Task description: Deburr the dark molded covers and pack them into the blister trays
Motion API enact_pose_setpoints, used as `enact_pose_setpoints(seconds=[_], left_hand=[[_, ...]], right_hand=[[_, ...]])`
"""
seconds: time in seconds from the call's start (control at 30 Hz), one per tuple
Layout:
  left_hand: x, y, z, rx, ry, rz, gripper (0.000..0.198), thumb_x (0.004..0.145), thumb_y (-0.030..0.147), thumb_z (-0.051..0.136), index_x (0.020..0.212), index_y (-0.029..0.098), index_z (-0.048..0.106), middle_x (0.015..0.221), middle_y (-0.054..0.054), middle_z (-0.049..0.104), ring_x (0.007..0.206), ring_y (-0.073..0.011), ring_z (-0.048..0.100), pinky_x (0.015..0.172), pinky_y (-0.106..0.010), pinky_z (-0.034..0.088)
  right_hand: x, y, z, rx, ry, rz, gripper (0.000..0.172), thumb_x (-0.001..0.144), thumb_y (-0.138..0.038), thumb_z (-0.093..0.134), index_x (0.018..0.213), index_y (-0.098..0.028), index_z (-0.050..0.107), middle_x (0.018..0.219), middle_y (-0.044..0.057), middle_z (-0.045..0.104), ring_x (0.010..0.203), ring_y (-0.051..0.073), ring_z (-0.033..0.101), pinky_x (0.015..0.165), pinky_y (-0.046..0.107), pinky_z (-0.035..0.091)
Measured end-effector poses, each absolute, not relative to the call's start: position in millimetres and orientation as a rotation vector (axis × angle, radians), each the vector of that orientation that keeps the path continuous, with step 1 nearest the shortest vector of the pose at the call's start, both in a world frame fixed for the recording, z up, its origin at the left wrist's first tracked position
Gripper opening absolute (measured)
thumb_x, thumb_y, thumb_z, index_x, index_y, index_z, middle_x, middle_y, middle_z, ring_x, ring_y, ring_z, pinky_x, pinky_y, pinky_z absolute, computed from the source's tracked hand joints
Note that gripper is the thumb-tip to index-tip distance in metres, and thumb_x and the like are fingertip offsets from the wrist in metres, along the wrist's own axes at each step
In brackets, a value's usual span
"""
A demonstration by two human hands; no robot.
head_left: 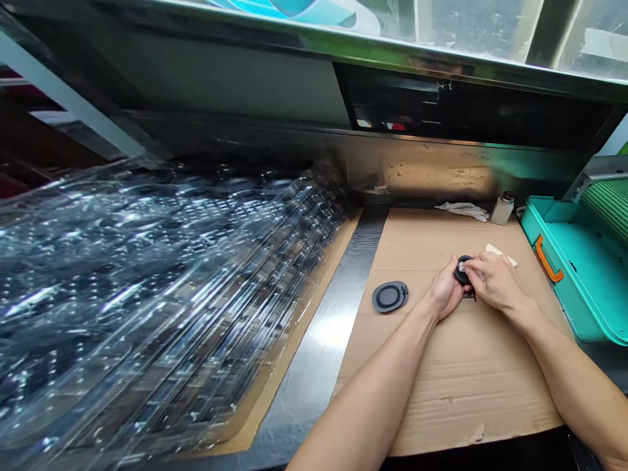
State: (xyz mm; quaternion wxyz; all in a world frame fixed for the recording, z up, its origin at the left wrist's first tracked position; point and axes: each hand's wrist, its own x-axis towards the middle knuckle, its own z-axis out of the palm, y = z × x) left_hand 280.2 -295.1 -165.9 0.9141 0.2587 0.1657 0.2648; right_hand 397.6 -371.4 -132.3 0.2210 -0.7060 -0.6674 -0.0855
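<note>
My left hand (447, 288) is closed around the edge of a round dark disc-shaped part (460, 277) and holds it above the cardboard sheet (441, 386). Fingers of my right hand (495, 280) pinch a small white wad (462, 265) against the face of this part. The wad is mostly covered by the fingertips, so its material cannot be told. To the left of my hands, a flat dark grey oval part (390, 297) with a ringed centre lies on the cardboard. A small white block (501, 254) shows behind my right hand.
Stacked clear plastic trays (161, 288) fill the left side of the metal bench (326, 327). A small bottle (502, 209) with a dark cap and a white glove (464, 210) are at the back. A teal bin (572, 288) with an orange handle stands at right.
</note>
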Motion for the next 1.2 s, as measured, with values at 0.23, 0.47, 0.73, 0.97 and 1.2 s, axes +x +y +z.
enact_pose_setpoints(seconds=[0.23, 0.47, 0.73, 0.97, 1.2], left_hand=[[278, -296, -162, 0.455, 0.364, 0.561, 0.044, 0.109, 0.036, 0.035, 0.099, 0.014, 0.072, 0.097, -0.011, 0.076, 0.094, -0.0203, 0.071, 0.087, -0.032, 0.056], [276, -297, -160, 0.489, 0.368, 0.543, 0.050, 0.109, 0.039, 0.031, 0.101, 0.013, 0.073, 0.103, -0.013, 0.077, 0.115, -0.0249, 0.070, 0.108, -0.041, 0.052], [275, -296, -164, 0.506, 0.407, 0.573, 0.047, 0.109, 0.038, 0.035, 0.098, 0.011, 0.073, 0.107, -0.015, 0.076, 0.114, -0.0242, 0.070, 0.107, -0.039, 0.053], [277, -293, -174, 0.533, 0.442, 0.599, 0.041, 0.108, 0.037, 0.041, 0.104, 0.009, 0.072, 0.112, -0.017, 0.076, 0.110, -0.0244, 0.071, 0.104, -0.044, 0.056], [277, -295, -167, 0.488, 0.456, 0.617, 0.042, 0.109, 0.032, 0.039, 0.087, 0.013, 0.069, 0.089, -0.009, 0.075, 0.091, -0.0177, 0.073, 0.099, -0.037, 0.059]], right_hand=[[382, -365, -147, -1.770, -1.761, -0.147, 0.022, 0.101, -0.025, 0.053, 0.103, -0.021, 0.074, 0.103, 0.008, 0.072, 0.100, 0.022, 0.062, 0.087, 0.035, 0.040], [384, -373, -142, -1.879, -1.813, -0.225, 0.015, 0.096, -0.023, 0.058, 0.095, -0.022, 0.072, 0.097, 0.006, 0.073, 0.096, 0.023, 0.061, 0.082, 0.037, 0.033], [377, -374, -132, -1.972, -1.927, -0.034, 0.015, 0.097, -0.021, 0.056, 0.098, -0.021, 0.071, 0.107, 0.005, 0.073, 0.103, 0.021, 0.061, 0.086, 0.036, 0.032], [386, -382, -121, -2.276, -1.880, -0.232, 0.023, 0.099, -0.018, 0.049, 0.096, -0.016, 0.071, 0.103, 0.012, 0.073, 0.103, 0.026, 0.060, 0.086, 0.041, 0.030], [384, -363, -139, -2.015, -1.926, -0.309, 0.021, 0.102, -0.023, 0.049, 0.097, -0.019, 0.069, 0.100, 0.008, 0.071, 0.097, 0.024, 0.056, 0.084, 0.039, 0.031]])
